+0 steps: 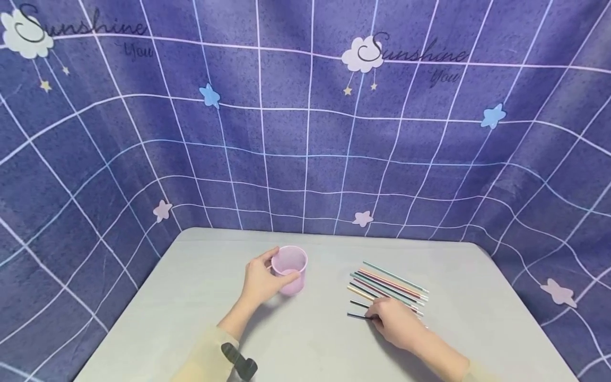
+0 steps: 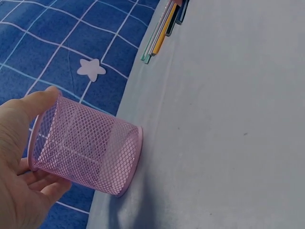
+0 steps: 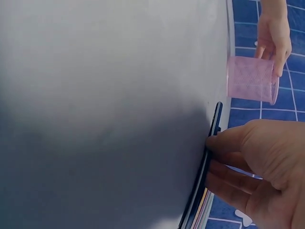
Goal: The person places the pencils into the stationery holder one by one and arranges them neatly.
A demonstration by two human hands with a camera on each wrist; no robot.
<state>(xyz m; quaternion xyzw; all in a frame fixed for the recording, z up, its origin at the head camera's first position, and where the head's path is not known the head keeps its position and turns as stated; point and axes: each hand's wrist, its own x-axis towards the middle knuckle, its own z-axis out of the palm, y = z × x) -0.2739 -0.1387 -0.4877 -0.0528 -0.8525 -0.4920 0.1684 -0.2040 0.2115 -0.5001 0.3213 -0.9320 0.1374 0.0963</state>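
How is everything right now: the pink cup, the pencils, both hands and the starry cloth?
Pink mesh cup: upright, empty, held.
Left hand: gripping the cup at its rim.
Pencils: lying flat, roughly side by side, outside the cup.
Nearest dark pencil: lying down, pinched.
Right hand: pinching that dark pencil.
Starry cloth: hanging, a bit wavy.

From my feed I see a pale grey tabletop (image 1: 315, 350) with rounded far corners. On its right half I make out coloured pencils (image 1: 391, 285) lying slantwise, side by side, a teal pencil (image 1: 396, 277) farthest back and a dark pencil (image 1: 358, 316) nearest the front. Left of them, well apart, a pink mesh pen holder (image 2: 90, 143) appears to stand upright, mouth up.
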